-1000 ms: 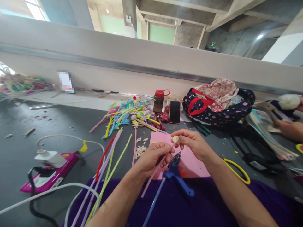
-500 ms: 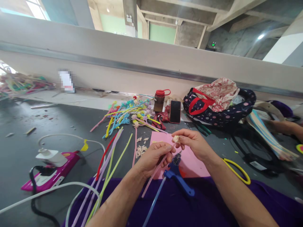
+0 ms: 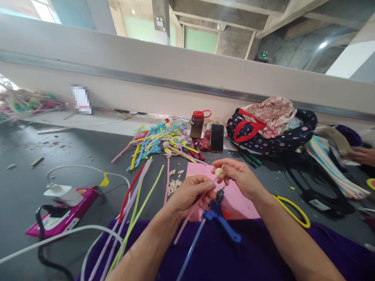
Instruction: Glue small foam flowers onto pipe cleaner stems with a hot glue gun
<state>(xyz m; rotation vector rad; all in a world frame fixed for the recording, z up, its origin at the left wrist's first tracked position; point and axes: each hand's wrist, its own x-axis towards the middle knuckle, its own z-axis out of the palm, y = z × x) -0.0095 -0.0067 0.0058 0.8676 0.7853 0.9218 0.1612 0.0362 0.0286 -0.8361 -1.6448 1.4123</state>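
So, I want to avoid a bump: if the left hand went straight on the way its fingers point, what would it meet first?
Likely the small cream piece held by the right hand, though depth is unclear.

We see a matt stem (image 3: 184, 223) and a matt, rough-looking bud (image 3: 219, 172). The gun (image 3: 224, 226) is smooth plastic, the sheet (image 3: 238, 201) matt like paper, the strip (image 3: 88, 198) glossy plastic. Our surface (image 3: 96, 150) has a dull sheen; the phone (image 3: 217, 138) screen is glossy, the bag (image 3: 274, 145) cloth, the rail (image 3: 140, 80) smooth metal.

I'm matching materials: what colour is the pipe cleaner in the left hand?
The pipe cleaner is pink; head view shows it best.
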